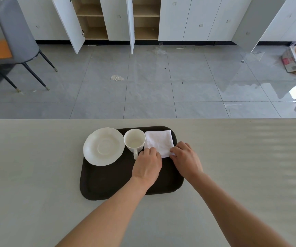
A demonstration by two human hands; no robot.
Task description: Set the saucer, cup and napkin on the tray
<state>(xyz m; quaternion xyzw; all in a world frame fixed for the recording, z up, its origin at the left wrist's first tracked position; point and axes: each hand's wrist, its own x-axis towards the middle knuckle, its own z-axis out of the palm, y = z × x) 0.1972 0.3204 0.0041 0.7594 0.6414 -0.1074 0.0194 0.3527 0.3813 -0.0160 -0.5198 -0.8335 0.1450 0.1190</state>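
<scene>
Just beyond the left hand (147, 162) and right hand (185, 157), both pinching its near edge, one napkin (158, 142) lies flat on one tray (108, 180), one cup (134, 141) left of it with handle pointing toward the person, then one saucer (103, 146).

I am wearing the only camera on my head, and it is looking forward and steeply down, close over a pale table (36, 157); its wide lens is also taking in grey floor (143, 86) and white cabinets (188, 18) beyond.
</scene>
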